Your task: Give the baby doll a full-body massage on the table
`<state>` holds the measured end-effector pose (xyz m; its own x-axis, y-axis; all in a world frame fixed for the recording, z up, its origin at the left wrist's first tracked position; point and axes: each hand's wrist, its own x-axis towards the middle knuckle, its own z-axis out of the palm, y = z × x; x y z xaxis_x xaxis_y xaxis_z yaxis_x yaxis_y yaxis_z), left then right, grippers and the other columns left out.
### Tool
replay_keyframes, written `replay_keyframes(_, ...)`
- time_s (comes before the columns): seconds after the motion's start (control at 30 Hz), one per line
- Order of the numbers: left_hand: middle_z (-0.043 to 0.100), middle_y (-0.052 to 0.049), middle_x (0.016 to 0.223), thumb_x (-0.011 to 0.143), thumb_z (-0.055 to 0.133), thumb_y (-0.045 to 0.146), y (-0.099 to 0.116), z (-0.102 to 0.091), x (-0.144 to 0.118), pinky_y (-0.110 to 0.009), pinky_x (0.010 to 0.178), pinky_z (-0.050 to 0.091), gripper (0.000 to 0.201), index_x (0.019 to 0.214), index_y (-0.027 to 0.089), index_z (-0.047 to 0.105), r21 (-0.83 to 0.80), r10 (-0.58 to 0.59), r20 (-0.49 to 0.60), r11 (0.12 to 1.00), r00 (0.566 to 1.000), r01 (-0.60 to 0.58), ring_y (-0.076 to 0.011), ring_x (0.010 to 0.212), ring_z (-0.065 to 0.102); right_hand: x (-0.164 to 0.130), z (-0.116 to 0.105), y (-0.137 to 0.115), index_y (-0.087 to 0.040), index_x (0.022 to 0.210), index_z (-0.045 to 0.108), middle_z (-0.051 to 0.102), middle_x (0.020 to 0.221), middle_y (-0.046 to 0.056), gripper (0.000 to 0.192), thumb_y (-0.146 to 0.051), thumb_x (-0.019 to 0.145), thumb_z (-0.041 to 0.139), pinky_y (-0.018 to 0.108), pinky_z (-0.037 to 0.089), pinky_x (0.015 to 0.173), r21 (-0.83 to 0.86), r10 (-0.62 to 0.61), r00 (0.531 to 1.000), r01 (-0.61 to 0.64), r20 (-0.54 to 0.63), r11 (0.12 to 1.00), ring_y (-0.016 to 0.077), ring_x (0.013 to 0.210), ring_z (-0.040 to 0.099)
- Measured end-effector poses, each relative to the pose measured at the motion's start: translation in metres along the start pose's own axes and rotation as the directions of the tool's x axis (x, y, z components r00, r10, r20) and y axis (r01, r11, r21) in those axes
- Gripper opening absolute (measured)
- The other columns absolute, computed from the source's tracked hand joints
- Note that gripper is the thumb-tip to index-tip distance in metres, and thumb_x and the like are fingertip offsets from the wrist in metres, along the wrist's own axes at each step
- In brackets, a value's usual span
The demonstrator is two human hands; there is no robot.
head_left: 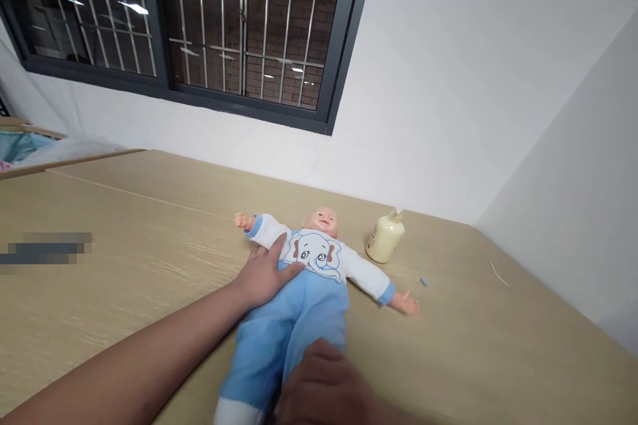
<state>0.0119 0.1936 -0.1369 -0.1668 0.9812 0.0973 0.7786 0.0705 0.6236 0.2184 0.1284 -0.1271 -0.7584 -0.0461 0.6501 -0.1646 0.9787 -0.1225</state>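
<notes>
A baby doll [302, 302] lies on its back on the board, arms spread, in a white top with an elephant face and blue trousers. My left hand [264, 273] holds the doll at the side of its waist, thumb over the belly and fingers along its flank. Over the doll's lower leg, at the bottom edge, my right hand [323, 385] is curled closed and slightly blurred. Its fingertips are hidden, so what it grips, if anything, does not show. The doll's foot on that side is covered by this hand.
A cream pump bottle [385, 238] stands right of the doll's head, near the wall. A small blue piece [423, 281] and a thin pale strip [498, 273] lie farther right on the tan board [478, 345]. A barred window [249, 26] is above.
</notes>
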Motion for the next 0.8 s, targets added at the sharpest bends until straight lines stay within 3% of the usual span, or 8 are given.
replay_keyframes(0.07, 0.036, -0.021, 0.158, 0.087, 0.054, 0.070, 0.000, 0.001, 0.000, -0.054, 0.118, 0.026, 0.088, 0.159, 0.023, 0.034, 0.033, 0.025, -0.037, 0.999, 0.999, -0.024, -0.0445, 0.150, 0.024, 0.007, -0.028, -0.004, -0.023, 0.085, 0.057, 0.072, 0.079, -0.004, 0.016, -0.027, 0.099, 0.052, 0.028, 0.049, 0.075, 0.001, 0.011, 0.979, -0.011, -0.204, 1.000, 0.0107, 0.079, 0.068)
replay_keyframes(0.13, 0.033, -0.018, 0.159, 0.088, 0.055, 0.066, 0.000, 0.003, 0.000, -0.057, 0.120, 0.022, 0.081, 0.157, 0.028, 0.038, 0.058, 0.073, -0.048, 0.996, 0.996, -0.070, -0.0461, 0.152, 0.015, 0.011, -0.047, -0.003, -0.022, 0.091, 0.058, 0.071, 0.082, 0.000, 0.001, -0.023, 0.091, 0.058, 0.033, 0.051, 0.079, -0.017, 0.104, 0.949, -0.114, -0.299, 0.993, 0.0155, 0.082, 0.069)
replay_keyframes(0.2, 0.032, -0.014, 0.160, 0.090, 0.056, 0.062, 0.000, 0.003, 0.000, -0.059, 0.121, 0.020, 0.075, 0.156, 0.031, 0.040, 0.066, 0.140, -0.040, 0.988, 0.989, -0.137, -0.0459, 0.153, 0.012, 0.009, -0.058, 0.004, -0.022, 0.098, 0.059, 0.070, 0.088, 0.004, 0.015, -0.020, 0.083, 0.061, 0.039, 0.053, 0.085, -0.060, 0.215, 0.923, -0.246, -0.318, 0.967, 0.0215, 0.090, 0.069)
replay_keyframes(0.33, 0.027, -0.010, 0.165, 0.093, 0.055, 0.054, 0.000, 0.002, 0.001, -0.051, 0.122, 0.027, 0.069, 0.156, 0.031, 0.040, 0.010, 0.286, 0.002, 0.958, 0.958, -0.286, -0.0376, 0.153, 0.022, -0.004, -0.053, 0.036, -0.024, 0.104, 0.061, 0.071, 0.106, 0.008, 0.023, -0.019, 0.080, 0.061, 0.050, 0.049, 0.101, -0.174, 0.391, 0.851, -0.470, -0.351, 0.866, 0.0301, 0.117, 0.062)
replay_keyframes(0.5, 0.022, -0.009, 0.167, 0.094, 0.055, 0.050, 0.002, -0.001, 0.001, -0.044, 0.122, 0.031, 0.067, 0.155, 0.027, 0.041, -0.066, 0.321, 0.056, 0.946, 0.945, -0.318, -0.0338, 0.153, 0.023, -0.019, -0.036, 0.070, -0.021, 0.105, 0.061, 0.067, 0.116, 0.010, 0.019, -0.022, 0.086, 0.059, 0.042, 0.053, 0.100, -0.031, 0.558, 0.766, -0.597, -0.319, 0.802, 0.0250, 0.113, 0.063)
replay_keyframes(0.63, 0.021, -0.012, 0.167, 0.092, 0.057, 0.050, 0.000, 0.001, 0.002, -0.043, 0.119, 0.034, 0.072, 0.157, 0.026, 0.038, -0.111, 0.280, 0.043, 0.955, 0.959, -0.274, -0.0342, 0.150, 0.033, -0.023, -0.036, 0.068, -0.020, 0.112, 0.061, 0.066, 0.121, 0.011, 0.023, -0.025, 0.090, 0.059, 0.043, 0.050, 0.104, -0.005, 0.535, 0.777, -0.569, -0.330, 0.823, 0.0249, 0.118, 0.062)
replay_keyframes(0.8, 0.039, -0.023, 0.158, 0.083, 0.065, 0.061, -0.005, 0.004, 0.003, -0.048, 0.117, 0.035, 0.105, 0.163, 0.014, 0.016, -0.157, 0.101, -0.004, 0.983, 0.995, -0.100, -0.0385, 0.145, 0.039, -0.017, -0.042, 0.040, -0.023, 0.121, 0.062, 0.070, 0.119, 0.009, 0.042, -0.042, 0.084, 0.071, 0.048, 0.049, 0.104, -0.112, 0.353, 0.875, -0.408, -0.330, 0.906, 0.0303, 0.126, 0.058)
